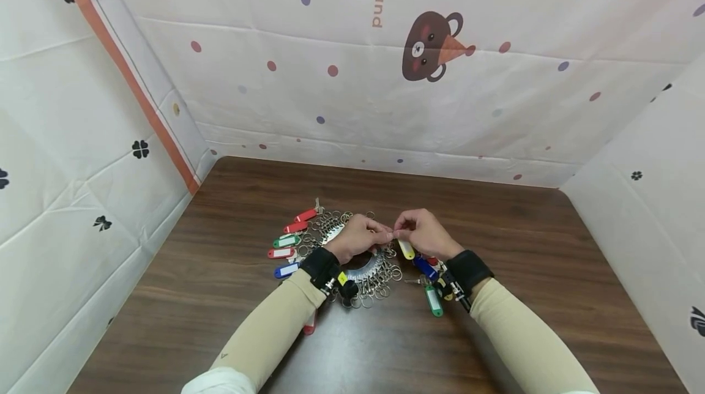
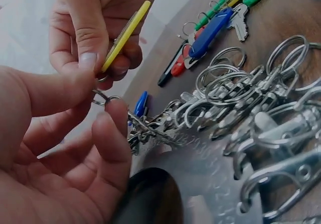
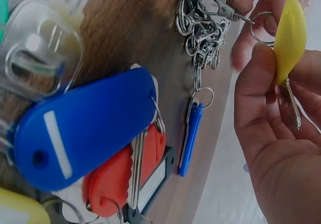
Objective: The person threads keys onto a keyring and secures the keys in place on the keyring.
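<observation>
My right hand [image 1: 426, 234] pinches a yellow key tag [image 3: 291, 40] between thumb and fingers; a key [image 3: 290, 103] hangs beside the tag against the palm. With thumb and fingertips, my left hand [image 1: 355, 238] holds a small split ring [image 3: 252, 29] at the tag's end. The hands meet above a round metal plate [image 1: 363, 273] edged with snap hooks and rings. Several tags hang along its left side, among them a red tag [image 1: 306, 215], a green tag [image 1: 286, 241] and a blue tag [image 1: 286, 270].
Under the right wrist lies a pile of loose tags with keys, including a blue tag [image 3: 85, 128], a red tag [image 3: 105, 191] and a green tag [image 1: 433, 301]. Printed cloth [image 1: 330, 94] walls in the brown wooden table [image 1: 264, 183] at the back and sides.
</observation>
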`<state>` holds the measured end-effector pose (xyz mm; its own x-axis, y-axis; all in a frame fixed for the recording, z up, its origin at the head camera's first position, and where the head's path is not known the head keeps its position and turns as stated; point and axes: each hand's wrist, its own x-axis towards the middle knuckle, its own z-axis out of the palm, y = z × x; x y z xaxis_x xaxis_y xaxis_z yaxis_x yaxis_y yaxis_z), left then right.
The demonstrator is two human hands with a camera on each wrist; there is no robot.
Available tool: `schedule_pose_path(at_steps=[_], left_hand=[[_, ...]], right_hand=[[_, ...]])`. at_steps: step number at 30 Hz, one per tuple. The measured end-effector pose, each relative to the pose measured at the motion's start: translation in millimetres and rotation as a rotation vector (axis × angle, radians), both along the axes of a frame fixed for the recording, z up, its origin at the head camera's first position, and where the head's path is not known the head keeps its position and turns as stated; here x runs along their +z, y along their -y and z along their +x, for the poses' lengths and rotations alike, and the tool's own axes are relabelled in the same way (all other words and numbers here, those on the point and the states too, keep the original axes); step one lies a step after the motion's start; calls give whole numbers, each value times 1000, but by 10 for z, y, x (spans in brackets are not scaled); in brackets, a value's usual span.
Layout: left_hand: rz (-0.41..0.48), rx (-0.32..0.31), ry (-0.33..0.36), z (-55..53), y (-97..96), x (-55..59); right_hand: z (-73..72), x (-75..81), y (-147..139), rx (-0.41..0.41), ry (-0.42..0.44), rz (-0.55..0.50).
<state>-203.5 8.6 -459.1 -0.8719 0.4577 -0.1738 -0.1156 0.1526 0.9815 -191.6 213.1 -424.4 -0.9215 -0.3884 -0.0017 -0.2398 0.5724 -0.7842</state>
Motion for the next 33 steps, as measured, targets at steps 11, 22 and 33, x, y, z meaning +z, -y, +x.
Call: schedule_pose_path(at_steps=[11,22,33], left_hand=[[356,81,282,17,-16,-119],[243,-5,131,20,7,-85],[117,65,-32,44,-39,-51]], right_hand=[[42,-51,50,-8,19,-48],[48,-13,39,-32,19,-57],[32,-21,23,-45,21,-55]])
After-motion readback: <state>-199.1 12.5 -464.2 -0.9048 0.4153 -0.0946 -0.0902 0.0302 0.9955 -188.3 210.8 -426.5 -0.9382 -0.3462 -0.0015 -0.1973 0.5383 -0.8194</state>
